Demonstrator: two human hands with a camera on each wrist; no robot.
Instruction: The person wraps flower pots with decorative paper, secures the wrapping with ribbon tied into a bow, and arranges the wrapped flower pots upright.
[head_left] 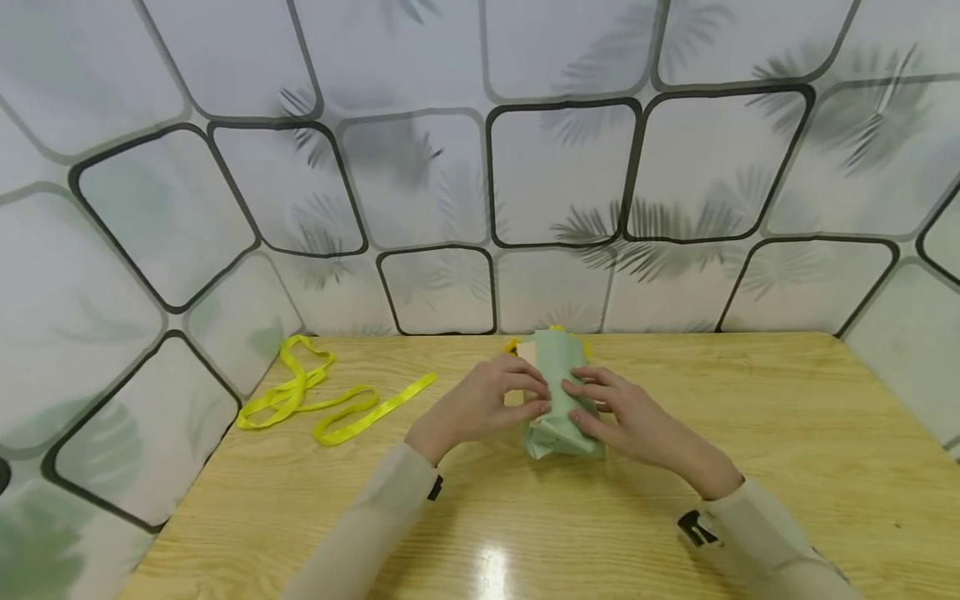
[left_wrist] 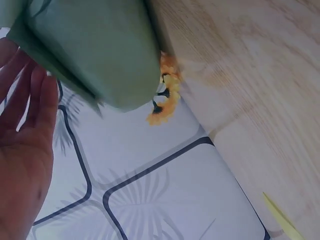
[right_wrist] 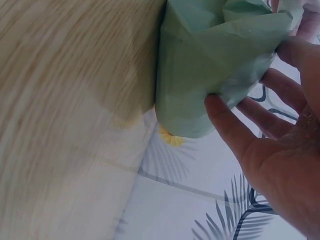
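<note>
1. One patterned wall covering [head_left: 555,183] (pale panels, dark outlines, leaf prints) rises behind the work area.
2. Wooden table [head_left: 750,400]: its broad top carries the loose material, which leaves both hands available.
3. Left hand [head_left: 483,404]: fingertips meet the left side of the paper; whether they pinch it cannot be told (its thumb is not visible in the left wrist view).
4. Right hand [head_left: 637,417]: unclenched, fingers laid against the opposite side, presumably to steady the wrapping from both flanks.
5. Green paper bundle [head_left: 553,350]: between the hands, toward the table's far edge, its flowered end directed away from the person, probably to bring the near folds within reach.
6. Yellow ribbon [head_left: 393,407]: loosely looped at the left, apart from the bundle, likely to leave working room.
7. Yellow-orange flowers [left_wrist: 172,82]: protruding at the far end, apparently uncovered for display.
</note>
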